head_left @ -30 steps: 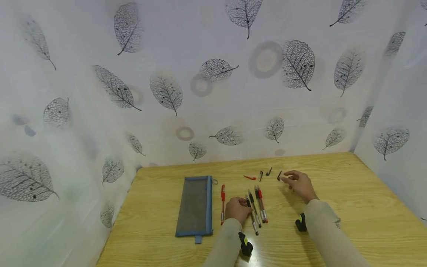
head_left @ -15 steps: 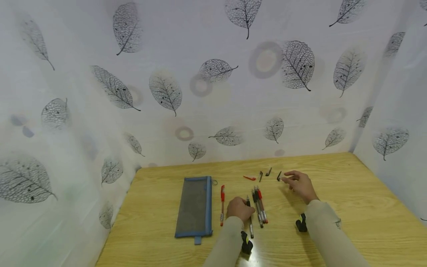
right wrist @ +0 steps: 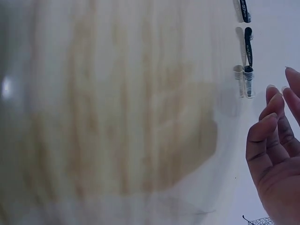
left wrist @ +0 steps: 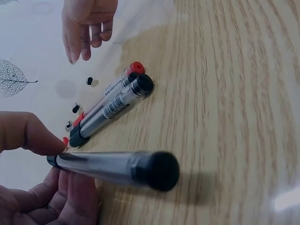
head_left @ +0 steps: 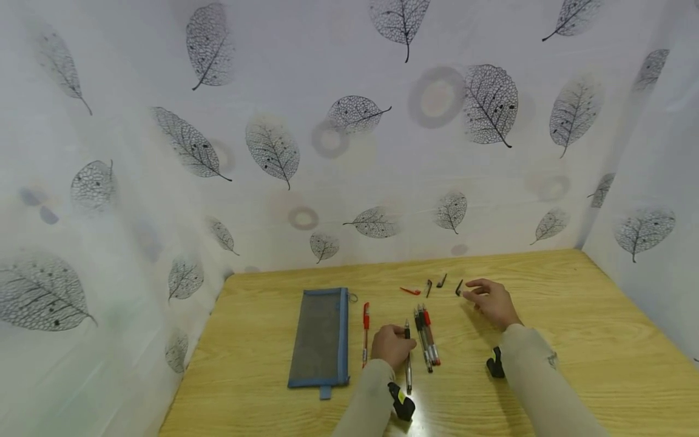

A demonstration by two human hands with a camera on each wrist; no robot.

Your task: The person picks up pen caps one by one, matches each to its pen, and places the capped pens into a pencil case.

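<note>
My left hand (head_left: 391, 345) pinches a clear-barrelled black gel pen (head_left: 408, 371) between thumb and fingers, just above the table. In the left wrist view that pen (left wrist: 108, 167) points its black end toward the camera, its tip end hidden past the fingers. To its right lie two black pens (head_left: 422, 337) and a red pen (head_left: 429, 337), uncapped and side by side. My right hand (head_left: 491, 304) hovers with relaxed, bent fingers and holds nothing. Close to its fingertips lies a black pen cap (head_left: 458, 288), also seen as a cap (right wrist: 249, 51) in the right wrist view.
A blue-edged mesh zip pouch (head_left: 317, 340) lies at the left, with a capped red pen (head_left: 365, 328) beside it. Further back are a red cap (head_left: 410, 291) and two black caps (head_left: 441, 281). A leaf-patterned curtain (head_left: 349, 182) surrounds the wooden table (head_left: 251, 340).
A black pen has come up against the other two uncapped pens. My left hand has shifted its own pen left and turned it straighter. The right hand stays nearly still.
</note>
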